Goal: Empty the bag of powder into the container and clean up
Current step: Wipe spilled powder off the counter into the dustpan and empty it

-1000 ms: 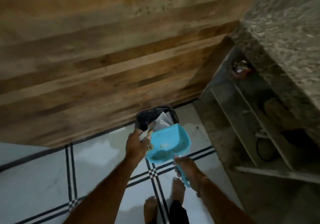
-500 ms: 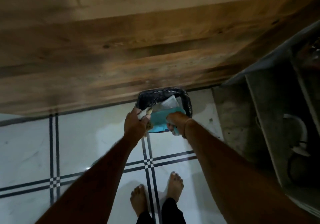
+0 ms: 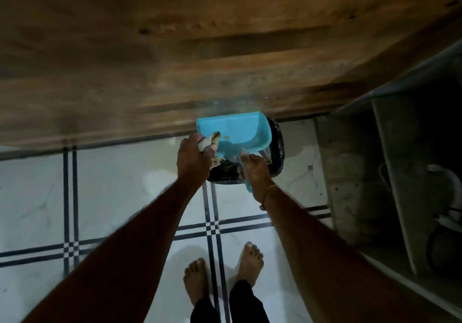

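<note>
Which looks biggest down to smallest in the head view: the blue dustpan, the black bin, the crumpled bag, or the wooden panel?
1. wooden panel
2. blue dustpan
3. black bin, unsure: the dustpan hides most of it
4. crumpled bag

looking down, our right hand (image 3: pixel 255 172) grips the handle of the blue dustpan (image 3: pixel 235 132), held over the black-lined bin (image 3: pixel 278 147) by the wood panel (image 3: pixel 175 47). our left hand (image 3: pixel 192 160) clutches a crumpled white scrap (image 3: pixel 206 144) and some straw-like bristles (image 3: pixel 215 163) right at the pan's edge. bare feet (image 3: pixel 197 282) on the striped tile floor (image 3: pixel 112 192).
</note>
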`<state>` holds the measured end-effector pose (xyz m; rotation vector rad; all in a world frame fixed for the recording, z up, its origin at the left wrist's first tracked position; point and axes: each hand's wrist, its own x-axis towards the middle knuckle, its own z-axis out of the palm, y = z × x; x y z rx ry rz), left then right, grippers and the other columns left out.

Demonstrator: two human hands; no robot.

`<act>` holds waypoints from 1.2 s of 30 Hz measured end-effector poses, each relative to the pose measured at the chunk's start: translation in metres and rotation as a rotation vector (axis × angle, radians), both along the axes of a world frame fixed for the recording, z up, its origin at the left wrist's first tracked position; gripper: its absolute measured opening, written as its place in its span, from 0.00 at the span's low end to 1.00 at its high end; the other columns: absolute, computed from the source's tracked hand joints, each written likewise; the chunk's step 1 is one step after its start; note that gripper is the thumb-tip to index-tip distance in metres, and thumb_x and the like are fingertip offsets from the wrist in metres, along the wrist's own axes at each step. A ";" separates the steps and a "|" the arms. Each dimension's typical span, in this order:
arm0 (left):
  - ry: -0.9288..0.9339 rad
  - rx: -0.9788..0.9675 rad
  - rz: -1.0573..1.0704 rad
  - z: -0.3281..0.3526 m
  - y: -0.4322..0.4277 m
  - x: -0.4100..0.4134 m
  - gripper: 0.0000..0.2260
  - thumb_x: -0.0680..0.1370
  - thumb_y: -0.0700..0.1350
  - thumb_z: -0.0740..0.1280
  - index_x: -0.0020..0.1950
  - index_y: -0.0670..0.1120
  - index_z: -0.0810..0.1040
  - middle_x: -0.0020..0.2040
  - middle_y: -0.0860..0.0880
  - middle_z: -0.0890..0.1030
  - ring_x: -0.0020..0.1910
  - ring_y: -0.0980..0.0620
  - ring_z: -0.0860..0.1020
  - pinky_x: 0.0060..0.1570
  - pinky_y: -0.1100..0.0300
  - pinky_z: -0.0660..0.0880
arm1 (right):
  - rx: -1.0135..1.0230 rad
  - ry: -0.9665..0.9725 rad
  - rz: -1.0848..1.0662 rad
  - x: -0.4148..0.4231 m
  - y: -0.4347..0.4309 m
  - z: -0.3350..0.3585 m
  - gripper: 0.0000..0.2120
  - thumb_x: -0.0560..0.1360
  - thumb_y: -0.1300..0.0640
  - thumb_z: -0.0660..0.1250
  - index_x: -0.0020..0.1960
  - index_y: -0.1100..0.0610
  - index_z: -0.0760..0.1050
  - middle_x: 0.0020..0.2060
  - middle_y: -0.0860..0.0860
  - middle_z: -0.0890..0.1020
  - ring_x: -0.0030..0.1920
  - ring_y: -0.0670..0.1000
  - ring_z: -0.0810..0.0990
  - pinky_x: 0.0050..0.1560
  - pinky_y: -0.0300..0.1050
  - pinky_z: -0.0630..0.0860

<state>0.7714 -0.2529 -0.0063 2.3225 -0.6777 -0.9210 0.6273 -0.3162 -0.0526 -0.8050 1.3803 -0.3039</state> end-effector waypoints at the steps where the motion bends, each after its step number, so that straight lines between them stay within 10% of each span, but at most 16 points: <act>1: -0.006 -0.004 -0.018 -0.002 -0.002 -0.001 0.15 0.74 0.54 0.68 0.54 0.45 0.78 0.49 0.44 0.82 0.47 0.42 0.80 0.43 0.52 0.77 | -0.008 0.027 0.027 0.000 0.002 -0.013 0.15 0.86 0.58 0.60 0.42 0.58 0.74 0.30 0.54 0.75 0.26 0.47 0.73 0.29 0.41 0.70; 8: 0.042 -0.084 -0.001 -0.055 0.017 -0.007 0.12 0.73 0.56 0.68 0.52 0.51 0.74 0.47 0.46 0.81 0.44 0.42 0.82 0.42 0.43 0.82 | -0.140 0.408 0.274 -0.019 0.012 -0.096 0.14 0.81 0.51 0.69 0.51 0.63 0.85 0.46 0.58 0.85 0.53 0.61 0.84 0.58 0.55 0.81; 15: 0.263 -0.129 0.085 -0.050 0.048 -0.016 0.08 0.81 0.44 0.71 0.53 0.41 0.76 0.39 0.48 0.80 0.28 0.61 0.80 0.25 0.63 0.77 | -0.246 0.641 0.459 -0.022 0.002 -0.095 0.28 0.77 0.50 0.73 0.70 0.65 0.73 0.67 0.63 0.75 0.65 0.63 0.78 0.67 0.52 0.77; 21: 0.724 -0.074 0.023 0.036 0.054 -0.018 0.17 0.81 0.50 0.69 0.60 0.38 0.79 0.48 0.41 0.84 0.43 0.47 0.83 0.34 0.59 0.80 | -0.594 -0.028 0.471 -0.055 0.040 0.036 0.33 0.78 0.60 0.72 0.80 0.57 0.65 0.71 0.36 0.66 0.73 0.56 0.70 0.73 0.56 0.72; 24: 0.945 -0.067 -0.043 0.109 0.047 -0.028 0.14 0.85 0.44 0.62 0.65 0.39 0.79 0.56 0.43 0.85 0.50 0.49 0.85 0.45 0.58 0.82 | -0.445 -0.227 0.520 -0.070 0.039 0.135 0.33 0.79 0.61 0.69 0.82 0.55 0.63 0.76 0.41 0.67 0.78 0.50 0.67 0.77 0.51 0.69; 30: 1.029 -0.050 -0.181 0.274 0.044 -0.068 0.24 0.82 0.55 0.68 0.72 0.41 0.77 0.68 0.36 0.79 0.67 0.36 0.78 0.63 0.41 0.76 | -0.405 -0.330 0.285 -0.113 0.050 0.310 0.18 0.79 0.65 0.68 0.66 0.72 0.75 0.60 0.63 0.82 0.58 0.55 0.82 0.55 0.41 0.81; 36: 0.991 -0.127 -0.335 0.425 0.044 -0.136 0.19 0.78 0.53 0.65 0.60 0.39 0.80 0.50 0.45 0.85 0.47 0.52 0.85 0.47 0.57 0.83 | -0.383 -0.215 -0.062 -0.174 0.079 0.440 0.12 0.81 0.61 0.70 0.52 0.72 0.76 0.43 0.61 0.81 0.44 0.59 0.79 0.37 0.44 0.79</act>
